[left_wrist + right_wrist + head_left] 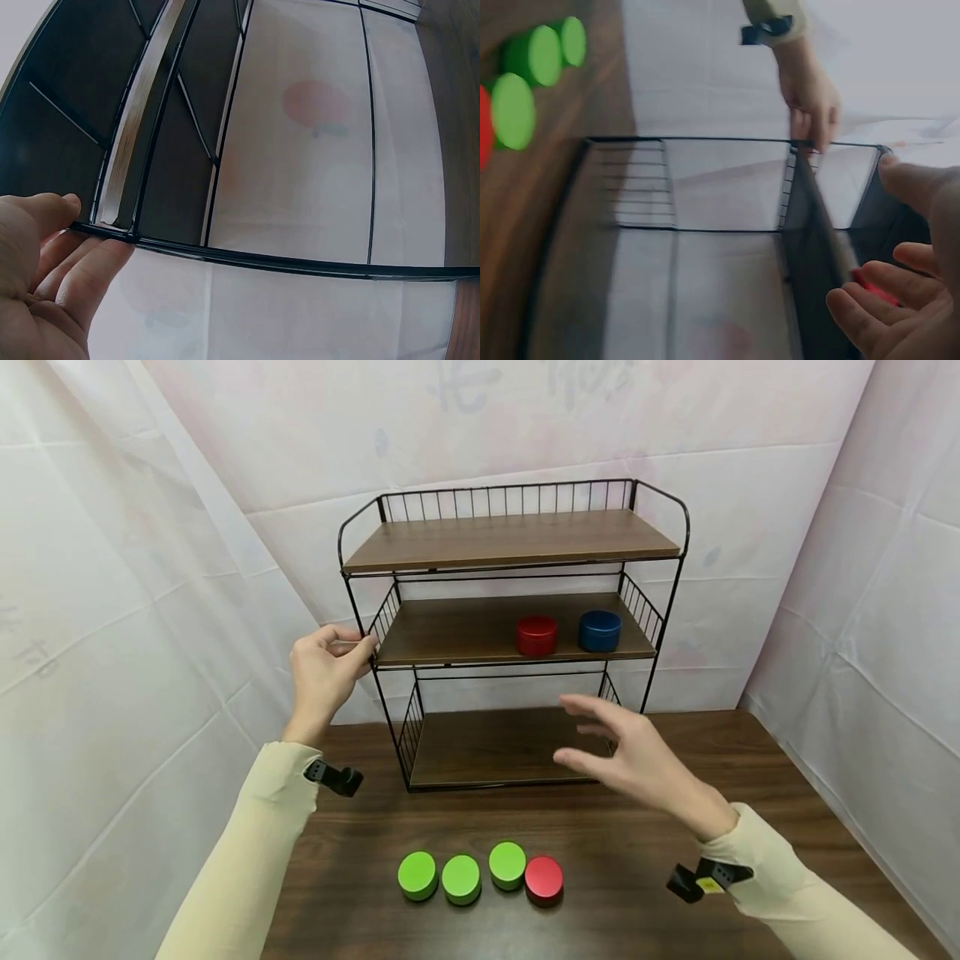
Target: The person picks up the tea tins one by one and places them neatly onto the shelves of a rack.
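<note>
A three-tier rack [510,647] with a black wire frame and brown wooden boards stands against the cloth backdrop. My left hand [330,668] pinches its left front post at the height of the middle board; in the left wrist view, thumb and fingers [94,277] lie on either side of the black rod. My right hand [626,752] hangs in front of the lower tier, fingers spread apart and holding nothing. On the middle board sit a red round tin [537,637] and, to its right, a blue round tin [600,632].
Near the front of the brown table [345,877] stand several round tins: a green one [417,876] at the left, more green ones beside it, and a red one [543,881] at the right end. White cloth [862,610] walls the space on both sides.
</note>
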`<action>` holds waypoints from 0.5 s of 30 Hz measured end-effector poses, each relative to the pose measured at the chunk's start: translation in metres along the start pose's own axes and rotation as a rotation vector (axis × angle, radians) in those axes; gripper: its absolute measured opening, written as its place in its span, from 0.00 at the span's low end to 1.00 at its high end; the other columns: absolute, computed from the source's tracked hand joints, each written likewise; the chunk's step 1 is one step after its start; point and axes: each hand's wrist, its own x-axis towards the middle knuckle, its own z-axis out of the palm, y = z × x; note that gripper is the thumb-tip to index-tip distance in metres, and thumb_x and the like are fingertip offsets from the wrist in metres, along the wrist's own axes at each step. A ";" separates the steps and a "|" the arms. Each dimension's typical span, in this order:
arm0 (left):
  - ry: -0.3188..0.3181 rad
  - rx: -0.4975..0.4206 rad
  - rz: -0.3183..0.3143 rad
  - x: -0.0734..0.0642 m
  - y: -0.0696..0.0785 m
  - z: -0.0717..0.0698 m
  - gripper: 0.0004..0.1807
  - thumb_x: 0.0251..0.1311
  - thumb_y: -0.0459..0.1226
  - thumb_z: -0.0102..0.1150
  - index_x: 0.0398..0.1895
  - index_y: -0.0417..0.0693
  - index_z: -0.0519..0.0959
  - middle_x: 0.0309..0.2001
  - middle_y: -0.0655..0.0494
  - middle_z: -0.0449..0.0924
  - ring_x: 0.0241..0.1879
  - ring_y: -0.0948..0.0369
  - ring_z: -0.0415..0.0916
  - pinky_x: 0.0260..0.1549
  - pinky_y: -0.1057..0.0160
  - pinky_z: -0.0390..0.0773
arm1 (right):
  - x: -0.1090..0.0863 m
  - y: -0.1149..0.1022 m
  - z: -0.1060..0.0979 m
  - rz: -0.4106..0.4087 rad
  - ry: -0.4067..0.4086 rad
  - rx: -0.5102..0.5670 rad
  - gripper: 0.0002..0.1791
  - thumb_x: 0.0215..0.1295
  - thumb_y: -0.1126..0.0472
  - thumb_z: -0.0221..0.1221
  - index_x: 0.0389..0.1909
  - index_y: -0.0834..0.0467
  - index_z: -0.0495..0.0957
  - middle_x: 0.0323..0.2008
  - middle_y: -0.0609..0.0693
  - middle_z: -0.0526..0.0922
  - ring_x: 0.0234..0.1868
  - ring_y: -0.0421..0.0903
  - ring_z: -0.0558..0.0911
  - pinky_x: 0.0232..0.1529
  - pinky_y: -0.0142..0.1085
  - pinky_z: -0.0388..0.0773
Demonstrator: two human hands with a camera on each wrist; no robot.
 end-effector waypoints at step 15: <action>0.005 -0.004 -0.018 0.000 0.000 0.001 0.13 0.61 0.38 0.73 0.36 0.35 0.83 0.34 0.50 0.91 0.27 0.72 0.87 0.28 0.69 0.91 | -0.087 0.037 0.053 -0.006 -0.182 -0.105 0.48 0.57 0.46 0.76 0.76 0.50 0.64 0.73 0.47 0.71 0.70 0.47 0.74 0.65 0.46 0.84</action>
